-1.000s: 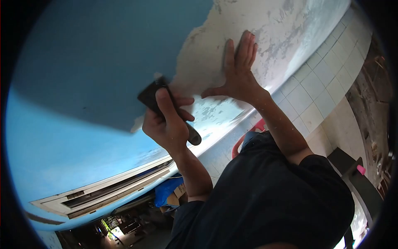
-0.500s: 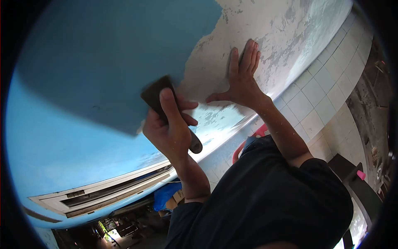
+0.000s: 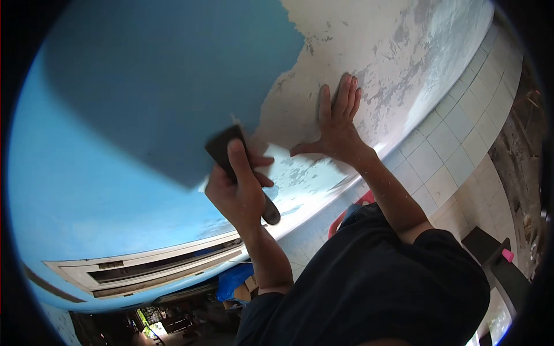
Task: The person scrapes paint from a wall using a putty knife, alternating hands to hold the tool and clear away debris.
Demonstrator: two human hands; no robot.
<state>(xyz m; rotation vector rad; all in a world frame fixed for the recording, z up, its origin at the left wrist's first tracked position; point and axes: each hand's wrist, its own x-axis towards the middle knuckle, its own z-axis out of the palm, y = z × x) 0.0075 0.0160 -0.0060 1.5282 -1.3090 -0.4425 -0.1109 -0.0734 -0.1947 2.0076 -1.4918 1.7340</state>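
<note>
My left hand [image 3: 238, 193] grips a dark scraper [image 3: 224, 145], index finger stretched along its blade. The blade lies against the wall at the border between blue paint [image 3: 144, 86] and bare, scraped whitish plaster [image 3: 346, 40]. A small pale flake shows at the blade's top corner. The handle's end sticks out below my palm. My right hand [image 3: 337, 130] lies flat on the bare plaster to the right of the scraper, fingers spread upward, thumb toward the scraper. It holds nothing.
Pale square tiles [image 3: 444, 144] cover the wall's lower part at the right. A long white slatted frame [image 3: 144, 268] runs along the wall at lower left. A red chair [image 3: 352, 209] shows behind my dark shirt. A dark bench with a pink object [image 3: 508, 254] stands at far right.
The scraper and left hand have shifted slightly down and right along the paint edge. The right hand stays flat on the plaster. The whole view has drifted a little.
</note>
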